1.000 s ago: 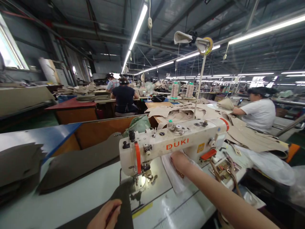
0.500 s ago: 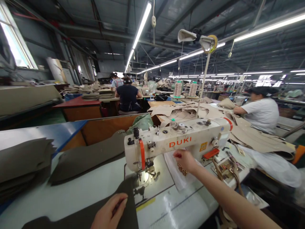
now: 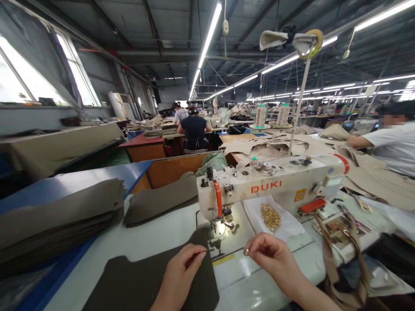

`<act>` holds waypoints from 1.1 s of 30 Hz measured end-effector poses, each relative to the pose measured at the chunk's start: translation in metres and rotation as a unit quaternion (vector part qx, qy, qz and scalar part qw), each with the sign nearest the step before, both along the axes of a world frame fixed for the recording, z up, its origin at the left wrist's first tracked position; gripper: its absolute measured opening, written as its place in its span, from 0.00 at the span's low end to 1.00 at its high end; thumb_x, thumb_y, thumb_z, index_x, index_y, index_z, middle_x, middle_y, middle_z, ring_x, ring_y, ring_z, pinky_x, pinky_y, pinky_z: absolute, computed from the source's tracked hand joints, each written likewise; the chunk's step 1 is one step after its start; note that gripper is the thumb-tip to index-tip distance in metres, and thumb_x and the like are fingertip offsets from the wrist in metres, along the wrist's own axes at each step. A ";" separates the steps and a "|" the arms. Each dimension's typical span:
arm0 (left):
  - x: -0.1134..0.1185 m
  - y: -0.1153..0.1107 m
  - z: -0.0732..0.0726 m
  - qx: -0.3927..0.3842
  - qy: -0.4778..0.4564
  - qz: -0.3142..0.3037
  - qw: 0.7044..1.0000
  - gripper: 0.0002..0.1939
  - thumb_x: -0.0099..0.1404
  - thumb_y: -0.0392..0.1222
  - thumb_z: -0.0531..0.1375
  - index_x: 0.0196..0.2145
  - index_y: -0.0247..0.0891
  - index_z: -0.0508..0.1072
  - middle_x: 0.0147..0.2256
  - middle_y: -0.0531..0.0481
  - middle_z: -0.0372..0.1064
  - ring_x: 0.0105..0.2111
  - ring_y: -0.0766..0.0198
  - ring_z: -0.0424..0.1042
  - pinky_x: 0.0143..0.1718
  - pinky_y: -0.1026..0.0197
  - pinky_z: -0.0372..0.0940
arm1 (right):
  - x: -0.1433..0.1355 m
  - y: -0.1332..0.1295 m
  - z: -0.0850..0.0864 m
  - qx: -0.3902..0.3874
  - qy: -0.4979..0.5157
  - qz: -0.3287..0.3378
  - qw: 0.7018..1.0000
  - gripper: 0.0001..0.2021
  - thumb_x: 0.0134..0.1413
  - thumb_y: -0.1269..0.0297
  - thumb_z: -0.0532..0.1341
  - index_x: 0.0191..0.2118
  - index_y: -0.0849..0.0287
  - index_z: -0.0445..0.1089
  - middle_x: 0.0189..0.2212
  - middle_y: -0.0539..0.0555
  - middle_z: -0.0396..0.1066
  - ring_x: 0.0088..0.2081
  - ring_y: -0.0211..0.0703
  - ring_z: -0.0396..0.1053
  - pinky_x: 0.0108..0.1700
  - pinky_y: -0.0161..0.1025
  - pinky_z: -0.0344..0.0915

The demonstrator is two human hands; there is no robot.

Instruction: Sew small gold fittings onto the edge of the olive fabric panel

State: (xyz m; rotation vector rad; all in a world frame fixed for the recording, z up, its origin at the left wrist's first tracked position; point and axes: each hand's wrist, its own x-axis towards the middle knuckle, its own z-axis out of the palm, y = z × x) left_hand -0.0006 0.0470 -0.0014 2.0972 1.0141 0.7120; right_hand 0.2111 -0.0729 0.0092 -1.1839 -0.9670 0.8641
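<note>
My right hand (image 3: 275,263) pinches a small gold metal piece (image 3: 247,252) between thumb and fingertips, above the table in front of the sewing machine (image 3: 266,190). A pile of similar gold pieces (image 3: 270,217) lies on a white sheet (image 3: 293,229) beside the machine's bed. My left hand (image 3: 181,274) is closed, thumb and fingers pressed together, over a dark olive flat panel (image 3: 129,276); what its fingertips hold, if anything, is hidden. The panel's upper end reaches close to the needle area.
Stacks of dark panels (image 3: 61,220) lie to the left, with another panel (image 3: 162,198) behind the machine. At right are a tray of small parts (image 3: 366,233) and tan straps (image 3: 330,263). Thread cones (image 3: 260,115) stand behind. A person in white (image 3: 392,142) sits at right.
My right hand has come back from the gold pile toward me, now with a gold piece in its fingers. The pile is uncovered. The view has turned left; my left hand remains pinched over the panel.
</note>
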 end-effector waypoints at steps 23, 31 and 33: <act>0.011 -0.036 0.006 -0.323 -0.132 -0.069 0.935 0.14 0.50 0.50 0.62 0.26 0.34 0.72 0.18 0.55 0.65 0.19 0.68 0.62 0.24 0.64 0.59 | -0.029 0.011 -0.013 -0.115 0.076 0.140 0.980 0.16 0.38 0.52 0.70 0.28 0.60 0.75 0.22 0.52 0.73 0.26 0.39 0.71 0.33 0.34 0.67; 0.007 -0.046 0.006 -0.336 -0.160 0.030 0.928 0.15 0.45 0.49 0.65 0.22 0.35 0.70 0.17 0.56 0.65 0.16 0.71 0.60 0.21 0.66 0.57 | -0.045 0.009 -0.027 -0.009 -0.093 0.101 0.990 0.11 0.50 0.54 0.64 0.30 0.56 0.77 0.28 0.54 0.73 0.32 0.42 0.70 0.36 0.35 0.66; 0.005 -0.048 0.006 -0.338 -0.168 0.043 0.925 0.16 0.42 0.50 0.67 0.21 0.35 0.69 0.16 0.57 0.64 0.16 0.72 0.60 0.20 0.66 0.56 | -0.050 0.011 -0.030 -0.034 -0.072 0.115 0.990 0.12 0.47 0.52 0.65 0.30 0.57 0.76 0.26 0.54 0.72 0.29 0.41 0.69 0.33 0.35 0.66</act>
